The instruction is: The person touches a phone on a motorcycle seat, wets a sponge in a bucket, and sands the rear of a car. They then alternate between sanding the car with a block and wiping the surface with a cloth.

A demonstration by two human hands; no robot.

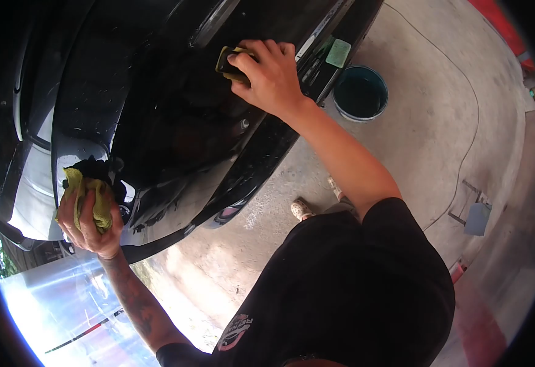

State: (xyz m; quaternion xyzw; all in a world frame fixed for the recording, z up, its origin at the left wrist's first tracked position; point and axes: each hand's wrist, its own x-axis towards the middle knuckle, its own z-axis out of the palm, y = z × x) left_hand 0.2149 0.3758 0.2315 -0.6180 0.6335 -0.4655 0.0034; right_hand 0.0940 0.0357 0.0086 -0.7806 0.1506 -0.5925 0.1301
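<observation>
Concrete floor [426, 140] — wide beyond car edge [261, 156]

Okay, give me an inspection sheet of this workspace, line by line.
Surface: glossy black car panel, pale specks and reflections showing.
Job's things: yellow cloth, dark-and-yellow pad, pale green pad on the car's edge, bucket of dark liquid beside it.
Clutter: grey plate with metal frame on the floor.
Hands: left hand grips the cloth; right hand holds the dark-and-yellow pad on the panel.
Cables: thin cord across the floor.
Surroundings: concrete floor.
</observation>
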